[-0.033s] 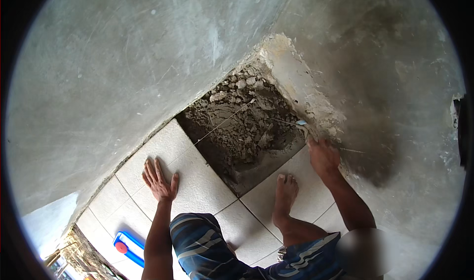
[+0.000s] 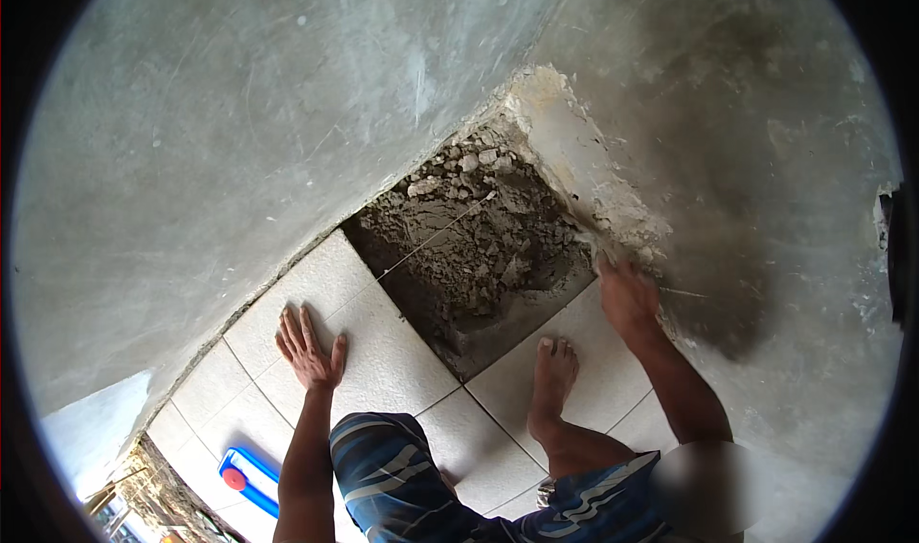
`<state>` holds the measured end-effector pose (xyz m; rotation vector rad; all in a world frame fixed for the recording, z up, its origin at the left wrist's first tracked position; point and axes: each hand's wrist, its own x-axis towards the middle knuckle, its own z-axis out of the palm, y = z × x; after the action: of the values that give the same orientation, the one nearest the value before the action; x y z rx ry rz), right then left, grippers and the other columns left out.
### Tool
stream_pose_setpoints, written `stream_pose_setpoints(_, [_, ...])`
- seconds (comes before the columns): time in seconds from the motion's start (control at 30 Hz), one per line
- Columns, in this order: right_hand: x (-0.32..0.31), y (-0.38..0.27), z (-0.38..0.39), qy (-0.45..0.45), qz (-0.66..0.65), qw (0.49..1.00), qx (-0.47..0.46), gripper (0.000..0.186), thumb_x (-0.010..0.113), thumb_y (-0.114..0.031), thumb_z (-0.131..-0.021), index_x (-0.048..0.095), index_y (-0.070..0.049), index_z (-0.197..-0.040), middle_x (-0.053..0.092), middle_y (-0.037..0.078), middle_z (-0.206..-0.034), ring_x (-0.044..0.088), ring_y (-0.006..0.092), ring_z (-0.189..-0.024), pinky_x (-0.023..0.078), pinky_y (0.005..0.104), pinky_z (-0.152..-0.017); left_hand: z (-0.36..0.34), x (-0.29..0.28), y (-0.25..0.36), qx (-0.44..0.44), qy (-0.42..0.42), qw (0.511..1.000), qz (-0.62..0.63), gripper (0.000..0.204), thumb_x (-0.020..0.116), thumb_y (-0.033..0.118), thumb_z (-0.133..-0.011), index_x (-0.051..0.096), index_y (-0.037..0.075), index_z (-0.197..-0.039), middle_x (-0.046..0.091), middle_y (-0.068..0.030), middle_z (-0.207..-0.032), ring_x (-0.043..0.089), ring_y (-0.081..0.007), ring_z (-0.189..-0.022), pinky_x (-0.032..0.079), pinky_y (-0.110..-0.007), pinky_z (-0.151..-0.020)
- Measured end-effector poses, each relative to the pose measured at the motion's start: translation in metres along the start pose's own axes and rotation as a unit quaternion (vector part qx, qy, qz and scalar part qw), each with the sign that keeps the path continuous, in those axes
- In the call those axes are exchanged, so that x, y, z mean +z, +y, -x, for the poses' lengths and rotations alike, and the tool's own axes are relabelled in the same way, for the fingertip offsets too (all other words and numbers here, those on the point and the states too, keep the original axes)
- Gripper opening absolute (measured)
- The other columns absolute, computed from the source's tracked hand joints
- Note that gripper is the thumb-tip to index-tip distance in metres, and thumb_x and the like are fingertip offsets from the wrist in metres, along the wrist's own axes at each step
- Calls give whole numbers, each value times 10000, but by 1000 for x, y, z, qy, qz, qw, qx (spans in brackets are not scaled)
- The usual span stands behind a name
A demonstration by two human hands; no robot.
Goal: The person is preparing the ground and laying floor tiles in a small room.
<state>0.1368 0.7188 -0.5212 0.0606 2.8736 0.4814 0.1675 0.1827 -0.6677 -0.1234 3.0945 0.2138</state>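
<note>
My left hand [image 2: 308, 354] lies flat on a pale floor tile [image 2: 378, 337], fingers spread, holding nothing. At the right edge of a tile-sized gap, my right hand [image 2: 629, 299] is closed around a trowel [image 2: 586, 240]. Its blade is hard to make out, low against the mortar beside the wall's foot. Dark, crumbly mortar [image 2: 479, 246] fills the gap in the corner, with lumps toward the back and a smoother strip in front. A thin string [image 2: 436, 235] stretches over the mortar from the tile edge.
Grey plastered walls [image 2: 239, 132] meet behind the gap; the right one has a chipped, rough base [image 2: 593, 175]. My bare foot [image 2: 553, 380] rests on a tile near the gap. A blue tool with a red round part [image 2: 235, 478] lies beside my left forearm.
The trowel's blade has turned or shifted at the right edge, and its bright glint is gone. My left hand stays in place.
</note>
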Motion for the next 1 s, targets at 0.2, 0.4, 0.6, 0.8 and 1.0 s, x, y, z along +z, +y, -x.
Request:
stream_pose_setpoints(0.2, [-33, -40, -86, -23, 4, 1000, -5, 325, 596, -210, -950, 598, -118, -1261, 655, 167, -1049, 696, 348, -980, 583, 452, -777, 2, 1, -6, -10, -8, 1000, 1, 957, 565, 661, -864, 258, 138, -1605, 174, -194, -1670, 128, -375, -1550, 41, -540, -1243])
stream_pose_setpoints(0.4, [0, -24, -48, 7, -225, 973, 50, 445, 537, -337, -1014, 551, -59, -1362, 668, 214, -1158, 659, 420, -1011, 520, 535, -840, -2, -2, 0, -5, -14, 1000, 0, 947, 533, 681, -881, 244, 152, -1611, 162, -183, -1677, 113, -363, -1556, 30, -540, -1243])
stream_pose_setpoints(0.6, [44, -57, -69, -51, -289, 955, 33, 373, 476, -375, -1040, 559, -46, -1197, 681, 269, -1012, 664, 475, -895, 528, 563, -740, 7, -8, -15, -24, -41, 998, -30, 959, 518, 691, -882, 222, 150, -1616, 128, -180, -1684, 80, -357, -1563, 10, -533, -1246])
stream_pose_setpoints(0.8, [158, -17, -145, 128, -284, 949, -39, 395, 392, -404, -1069, 512, -46, -954, 666, 240, -760, 657, 450, -658, 508, 550, -587, -12, 22, 33, 17, -35, 999, 24, 956, 545, 658, -880, 224, 136, -1614, 138, -189, -1680, 86, -369, -1560, 10, -539, -1244])
stream_pose_setpoints(1.0, [1, -57, -168, -284, -561, 760, 161, 527, 321, -419, -1083, 617, 10, -1011, 629, 175, -681, 569, 273, -490, 486, 442, -517, 0, 2, -5, 13, 7, 1000, -18, 941, 545, 625, -893, 221, 111, -1612, 161, -206, -1671, 112, -391, -1550, 52, -563, -1234])
